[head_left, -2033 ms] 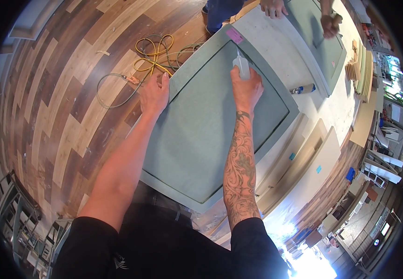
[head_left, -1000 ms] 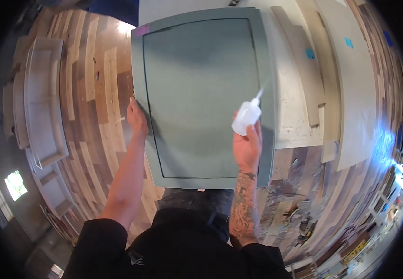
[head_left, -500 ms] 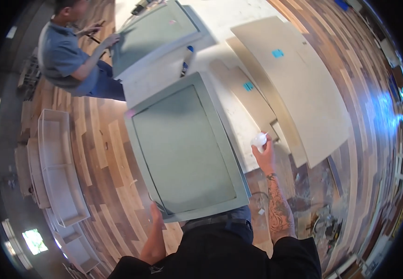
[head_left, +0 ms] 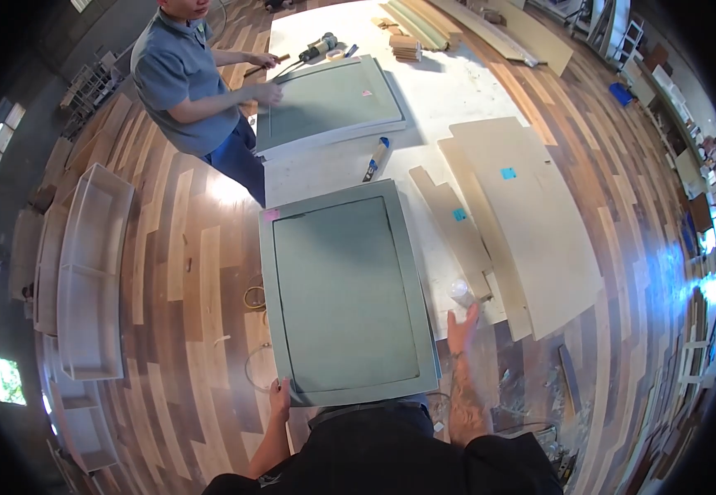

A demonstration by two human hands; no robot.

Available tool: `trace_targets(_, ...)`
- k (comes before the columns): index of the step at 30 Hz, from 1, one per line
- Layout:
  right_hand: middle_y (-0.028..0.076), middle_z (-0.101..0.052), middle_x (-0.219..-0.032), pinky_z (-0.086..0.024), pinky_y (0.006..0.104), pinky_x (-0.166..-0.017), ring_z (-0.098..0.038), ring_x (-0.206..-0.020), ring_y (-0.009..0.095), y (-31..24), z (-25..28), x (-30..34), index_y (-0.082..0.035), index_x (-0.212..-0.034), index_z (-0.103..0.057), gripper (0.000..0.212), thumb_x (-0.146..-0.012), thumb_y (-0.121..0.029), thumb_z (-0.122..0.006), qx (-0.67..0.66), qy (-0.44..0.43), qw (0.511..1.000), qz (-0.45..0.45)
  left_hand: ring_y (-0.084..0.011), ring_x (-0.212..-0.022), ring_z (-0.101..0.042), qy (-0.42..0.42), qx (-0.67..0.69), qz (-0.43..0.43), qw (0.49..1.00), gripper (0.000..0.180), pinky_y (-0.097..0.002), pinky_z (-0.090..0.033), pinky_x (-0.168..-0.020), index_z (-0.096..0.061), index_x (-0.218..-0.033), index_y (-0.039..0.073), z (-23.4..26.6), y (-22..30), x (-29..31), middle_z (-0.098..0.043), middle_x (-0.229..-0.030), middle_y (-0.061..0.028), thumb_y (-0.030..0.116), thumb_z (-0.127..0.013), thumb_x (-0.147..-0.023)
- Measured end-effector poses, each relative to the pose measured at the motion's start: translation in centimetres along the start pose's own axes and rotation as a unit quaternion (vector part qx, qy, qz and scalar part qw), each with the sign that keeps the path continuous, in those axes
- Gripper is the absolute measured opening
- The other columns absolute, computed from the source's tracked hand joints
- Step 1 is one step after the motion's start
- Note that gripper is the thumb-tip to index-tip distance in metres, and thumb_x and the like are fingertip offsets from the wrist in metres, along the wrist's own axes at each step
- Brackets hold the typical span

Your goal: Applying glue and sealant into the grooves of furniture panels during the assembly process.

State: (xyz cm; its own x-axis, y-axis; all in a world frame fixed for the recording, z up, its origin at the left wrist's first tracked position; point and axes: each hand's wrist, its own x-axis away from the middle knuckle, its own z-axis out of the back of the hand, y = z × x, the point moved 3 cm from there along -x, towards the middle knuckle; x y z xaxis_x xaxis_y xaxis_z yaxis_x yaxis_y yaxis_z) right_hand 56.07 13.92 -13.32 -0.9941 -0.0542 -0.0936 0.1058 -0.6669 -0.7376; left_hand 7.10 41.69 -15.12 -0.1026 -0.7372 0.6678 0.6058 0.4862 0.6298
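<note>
A grey-green cabinet door (head_left: 345, 301) with a recessed middle lies in front of me, its near edge by my waist. Another panel's edge shows beneath its right side. At the near left corner, my left hand (head_left: 279, 398) is closed on the cabinet door's edge. My right hand (head_left: 462, 332) is just right of the door, fingers spread and holding nothing visible. Right beyond those fingertips stands a small white bottle (head_left: 459, 290) on the white worktable (head_left: 424, 177). Whether a finger still touches it I cannot tell.
Pale boards (head_left: 531, 223) and a narrow strip (head_left: 448, 210) lie right. Beyond the door are a blue-and-black hand tool (head_left: 377, 159) and a second grey-green door (head_left: 333, 99). A co-worker (head_left: 189, 91) stands far left, near a power tool (head_left: 318, 47). White cabinet carcasses (head_left: 94, 276) stand left.
My right hand has let go of the white bottle and opened. The view has shifted, showing more of the table's far end. The co-worker's hand has moved over the far door.
</note>
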Motion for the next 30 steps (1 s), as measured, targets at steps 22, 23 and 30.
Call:
trace_targets(22, 0.031, -0.06, -0.125, -0.048, 0.051, -0.101, -0.059, -0.118, 0.046, -0.2, 0.9, 13.9, 0.005, -0.132, -0.055, 0.069, -0.09, -0.048, -0.074, 0.193, -0.143, 0.969, 0.05, -0.0071, -0.066, -0.044, -0.069, 0.093, -0.073, 0.991, 0.048, -0.0295, -0.035, -0.058, -0.07, -0.089, -0.001, 2.9, 4.4, -2.7, -0.05, -0.069, 0.0032, 0.045, -0.063, -0.103)
trace_targets(23, 0.029, -0.059, -0.125, -0.047, 0.0506, -0.101, -0.057, -0.119, 0.045, -0.1, 1.1, 13.6, 0.004, -0.129, -0.056, 0.068, -0.088, -0.046, -0.077, 0.193, -0.105, 0.973, 0.064, -0.0087, -0.071, -0.05, -0.11, 0.076, -0.042, 0.99, 0.048, -0.0296, -0.041, -0.064, -0.072, -0.096, -0.001, 2.5, 4.4, -3.9, -0.058, -0.076, 0.0005, 0.045, -0.061, -0.104)
trace_targets(30, 0.025, -0.057, -0.136, -0.042, 0.0458, -0.108, -0.052, -0.131, 0.037, -2.0, -0.1, 12.3, 0.008, -0.132, -0.055, 0.077, -0.087, -0.051, -0.077, 0.05, -0.233, 0.965, -0.111, -0.0175, -0.115, -0.057, -0.131, 0.167, -0.098, 0.972, 0.058, -0.033, -0.044, -0.102, -0.065, -0.133, -0.004, 4.3, 6.4, -5.1, -0.065, -0.127, -0.0097, 0.047, -0.054, -0.107)
